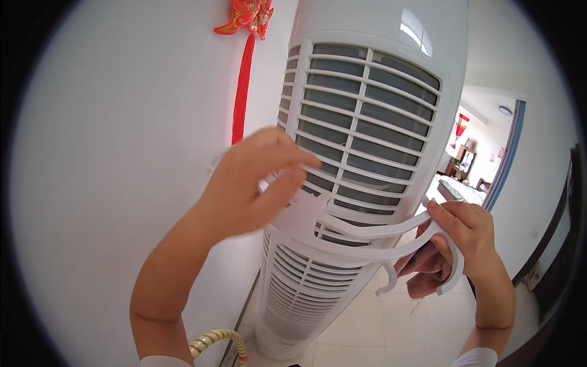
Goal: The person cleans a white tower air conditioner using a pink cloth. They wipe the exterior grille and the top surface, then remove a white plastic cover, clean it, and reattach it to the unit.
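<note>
My right hand [467, 229] grips one end of a white plastic rack [353, 252] with curved arms and hooked ends. A mauve cloth [426, 270] hangs just behind that hand, partly hidden by the rack; whether the fingers also hold it is unclear. My left hand [252, 183], somewhat blurred, is raised before the rack's left part with thumb and forefinger close together. It hides part of the rack, and I cannot tell whether it holds anything. Directly behind stands a tall, white, rounded floor-standing air conditioner [367, 124] with slatted grilles.
A pale wall [119, 137] rises at the left, where a red ornament [247, 18] hangs with a red tassel [241, 91]. A yellow, banded curved tube [220, 337] stands low in front. Right of the unit, a blue-framed doorway [506, 147] opens onto another room above the tiled floor [353, 321].
</note>
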Demonstrator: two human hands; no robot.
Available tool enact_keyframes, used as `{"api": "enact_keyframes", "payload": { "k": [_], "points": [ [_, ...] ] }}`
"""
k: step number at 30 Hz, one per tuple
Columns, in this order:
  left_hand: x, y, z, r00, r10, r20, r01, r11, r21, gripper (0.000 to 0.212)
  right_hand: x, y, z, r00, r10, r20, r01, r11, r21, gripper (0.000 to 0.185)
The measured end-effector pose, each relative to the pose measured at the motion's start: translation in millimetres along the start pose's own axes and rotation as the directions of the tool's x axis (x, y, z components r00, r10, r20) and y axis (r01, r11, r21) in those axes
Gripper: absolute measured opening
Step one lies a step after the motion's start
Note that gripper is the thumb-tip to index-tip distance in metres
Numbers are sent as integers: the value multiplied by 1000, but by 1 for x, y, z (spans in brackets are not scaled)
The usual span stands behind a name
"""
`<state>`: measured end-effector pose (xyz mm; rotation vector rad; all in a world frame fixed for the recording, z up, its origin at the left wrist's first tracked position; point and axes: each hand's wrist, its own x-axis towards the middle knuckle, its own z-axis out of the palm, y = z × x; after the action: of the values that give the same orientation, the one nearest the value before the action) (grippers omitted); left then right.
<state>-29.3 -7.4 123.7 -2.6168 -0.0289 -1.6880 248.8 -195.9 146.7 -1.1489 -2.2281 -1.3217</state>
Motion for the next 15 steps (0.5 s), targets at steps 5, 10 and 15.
{"api": "enact_keyframes", "payload": {
  "k": [5, 10, 15],
  "points": [
    [32, -7, 11, 839, -492, 234, 541, 804, -249, 21, -7, 1, -3, 1000, -3, -8, 3, 1000, -5, 39],
    [49, 2, 24, 821, -537, 195, 554, 831, -42, 26, -16, 3, -6, 1000, 27, -17, -26, 1000, 12, 38],
    [48, -11, 35, 846, -510, 153, 518, 855, -17, 24, -28, 4, -7, 1000, 24, -17, -24, 1000, 9, 37]
  ]
}}
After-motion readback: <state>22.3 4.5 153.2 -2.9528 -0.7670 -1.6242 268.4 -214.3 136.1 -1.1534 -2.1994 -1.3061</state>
